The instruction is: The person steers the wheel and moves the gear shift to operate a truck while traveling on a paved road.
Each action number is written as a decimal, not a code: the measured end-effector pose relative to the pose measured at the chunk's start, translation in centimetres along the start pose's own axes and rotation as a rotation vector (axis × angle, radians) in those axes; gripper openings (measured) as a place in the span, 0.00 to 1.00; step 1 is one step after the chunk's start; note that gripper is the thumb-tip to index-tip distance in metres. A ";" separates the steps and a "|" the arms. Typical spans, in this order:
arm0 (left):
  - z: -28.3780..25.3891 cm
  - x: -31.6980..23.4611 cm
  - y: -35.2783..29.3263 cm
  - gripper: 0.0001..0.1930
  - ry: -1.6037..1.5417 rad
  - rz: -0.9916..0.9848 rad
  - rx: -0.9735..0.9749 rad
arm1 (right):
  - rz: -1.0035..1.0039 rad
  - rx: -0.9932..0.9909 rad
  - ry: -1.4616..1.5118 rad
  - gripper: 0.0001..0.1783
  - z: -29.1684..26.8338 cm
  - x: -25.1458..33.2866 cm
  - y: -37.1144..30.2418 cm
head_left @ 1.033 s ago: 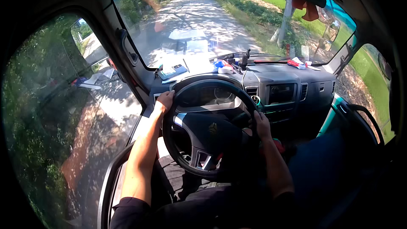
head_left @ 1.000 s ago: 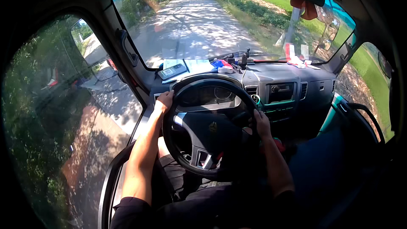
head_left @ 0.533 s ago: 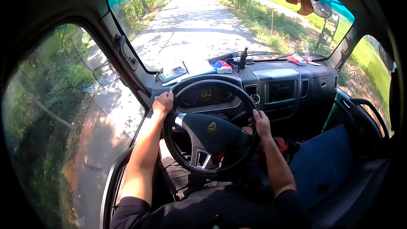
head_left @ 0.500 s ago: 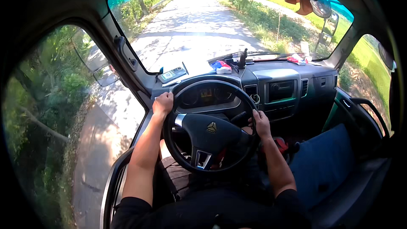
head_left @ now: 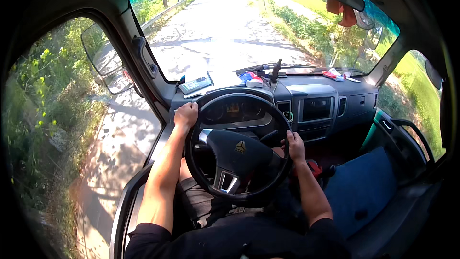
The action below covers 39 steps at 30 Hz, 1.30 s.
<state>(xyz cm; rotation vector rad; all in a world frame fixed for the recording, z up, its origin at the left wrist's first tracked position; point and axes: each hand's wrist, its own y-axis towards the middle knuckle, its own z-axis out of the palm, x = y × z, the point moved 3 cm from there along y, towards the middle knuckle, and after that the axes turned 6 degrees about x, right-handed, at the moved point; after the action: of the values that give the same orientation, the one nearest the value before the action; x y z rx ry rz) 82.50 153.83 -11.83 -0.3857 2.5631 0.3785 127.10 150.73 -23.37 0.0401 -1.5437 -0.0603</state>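
Observation:
In front of me is a black steering wheel [head_left: 238, 195] with a dark hub and silver trim. My left hand [head_left: 186, 115] is closed round the upper left of its rim. On the right side of the rim my right hand [head_left: 294, 146] is closed too, its thumb lying along the front. Part of its fingers is hidden behind the rim. Beyond the wheel an instrument cluster [head_left: 233, 109] glows faintly orange.
On the dashboard lie a phone-like device [head_left: 195, 84], a red-and-blue packet [head_left: 251, 78] and a black upright holder [head_left: 276, 70]. A blue seat [head_left: 360, 189] is to my right. Through the windshield a sunlit road [head_left: 218, 24] runs between trees and green fields.
The scenery outside has shifted as the vehicle moves along the road, and the cab view has tilted slightly. Both hands keep their places on the steering wheel.

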 end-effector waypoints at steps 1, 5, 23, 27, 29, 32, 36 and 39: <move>-0.1 0.1 0.3 0.27 -0.005 -0.003 0.010 | -0.005 -0.001 0.002 0.22 0.0 0.1 0.2; -0.3 -0.2 0.5 0.27 -0.052 -0.017 0.060 | 0.020 -0.010 -0.003 0.23 0.2 0.3 0.2; -0.6 1.6 1.7 0.27 -0.159 -0.009 0.143 | 0.048 -0.036 -0.048 0.23 1.0 2.5 -0.1; 0.1 2.2 1.6 0.28 -0.176 0.024 0.138 | 0.068 -0.029 -0.121 0.23 1.0 3.5 -0.8; 0.3 2.0 1.2 0.27 -0.222 -0.007 0.144 | 0.062 -0.036 -0.127 0.23 0.4 2.8 -0.2; 0.5 2.5 1.0 0.27 -0.244 0.003 0.139 | 0.049 -0.038 -0.122 0.23 0.5 2.9 -0.1; 0.3 2.6 1.0 0.27 -0.277 -0.002 0.114 | 0.027 -0.034 -0.110 0.23 0.5 2.7 0.3; 0.9 3.4 1.2 0.26 -0.321 0.073 0.121 | 0.010 -0.046 -0.141 0.23 0.4 2.5 0.4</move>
<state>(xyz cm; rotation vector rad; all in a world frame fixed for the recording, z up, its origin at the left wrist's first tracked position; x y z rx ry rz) 79.71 154.53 -14.10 -0.1705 2.2757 0.2838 126.78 151.01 -20.79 -0.0087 -1.6831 -0.0920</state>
